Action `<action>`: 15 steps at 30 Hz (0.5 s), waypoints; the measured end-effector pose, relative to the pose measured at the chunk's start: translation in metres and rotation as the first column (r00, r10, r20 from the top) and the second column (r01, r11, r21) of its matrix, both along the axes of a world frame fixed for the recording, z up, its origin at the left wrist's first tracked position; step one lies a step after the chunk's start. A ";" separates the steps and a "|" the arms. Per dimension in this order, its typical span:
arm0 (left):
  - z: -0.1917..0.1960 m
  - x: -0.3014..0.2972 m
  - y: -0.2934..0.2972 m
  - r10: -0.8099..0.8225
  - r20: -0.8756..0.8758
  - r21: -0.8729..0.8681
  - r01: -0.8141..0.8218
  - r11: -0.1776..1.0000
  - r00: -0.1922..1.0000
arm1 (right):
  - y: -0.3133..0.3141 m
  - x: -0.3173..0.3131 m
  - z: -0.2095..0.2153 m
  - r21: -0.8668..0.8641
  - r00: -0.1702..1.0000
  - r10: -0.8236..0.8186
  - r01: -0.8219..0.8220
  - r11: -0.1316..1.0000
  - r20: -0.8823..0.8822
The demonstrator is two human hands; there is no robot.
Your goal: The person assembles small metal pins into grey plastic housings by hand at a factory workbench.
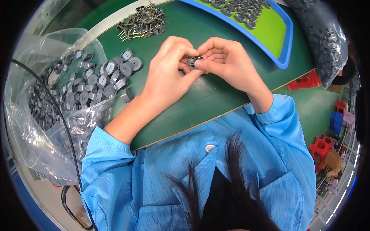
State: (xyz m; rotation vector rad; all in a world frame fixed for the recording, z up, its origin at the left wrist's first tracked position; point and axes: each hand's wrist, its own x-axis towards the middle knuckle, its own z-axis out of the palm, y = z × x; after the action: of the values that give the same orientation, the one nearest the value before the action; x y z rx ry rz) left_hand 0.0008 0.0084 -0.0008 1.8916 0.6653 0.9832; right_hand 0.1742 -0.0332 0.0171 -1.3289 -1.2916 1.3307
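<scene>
Over the green table, my left hand (169, 71) and my right hand (228, 61) meet around a small dark round part with a ridged rim (195, 62). The fingers of both hands pinch it, my right thumb pressing on its side. Part of it is covered by my fingertips. To the left, grey round wheel-like parts (103, 81) spill from a clear plastic bag (23, 127) onto the table. Beyond my left hand lies a pile of metal pins with dark heads (146, 24).
A blue-rimmed tray (283, 57) with a bright green bottom holds rows of dark round parts (246, 11) at the far right. Beside it is a clear bag of dark parts (327, 46). A black cable (63, 115) crosses the left side. Red stools (320, 148) stand on the floor at right.
</scene>
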 end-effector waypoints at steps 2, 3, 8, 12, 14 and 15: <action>0.008 -0.001 -0.004 0.011 -0.104 0.132 0.003 0.991 0.994 | -0.004 -0.002 0.000 0.120 0.993 -0.036 0.023 0.992 0.109; 0.007 -0.003 -0.006 0.018 -0.098 0.145 -0.004 0.989 0.995 | -0.006 -0.004 -0.002 0.113 0.996 -0.035 0.026 0.993 0.078; 0.030 -0.028 0.000 0.170 -0.405 0.415 0.016 0.909 0.898 | -0.009 0.003 -0.009 0.153 0.998 -0.049 0.054 0.987 -0.035; 0.037 -0.063 0.009 0.460 -0.570 0.604 -0.033 0.797 0.681 | -0.018 0.007 -0.016 0.131 0.995 -0.028 0.040 0.991 -0.092; 0.031 -0.075 0.011 0.380 -0.649 0.509 0.005 0.861 0.660 | -0.020 0.005 -0.010 0.154 0.998 -0.015 0.023 0.988 -0.053; 0.032 -0.075 0.012 0.355 -0.662 0.483 0.014 0.876 0.660 | -0.021 0.011 -0.007 0.152 0.998 -0.039 0.045 0.987 -0.040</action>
State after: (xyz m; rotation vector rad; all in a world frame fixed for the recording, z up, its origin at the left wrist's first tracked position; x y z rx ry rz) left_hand -0.0738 0.0206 0.0315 2.7276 1.1891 0.4460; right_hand 0.1849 -0.0538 0.0100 -1.2140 -1.3060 1.1969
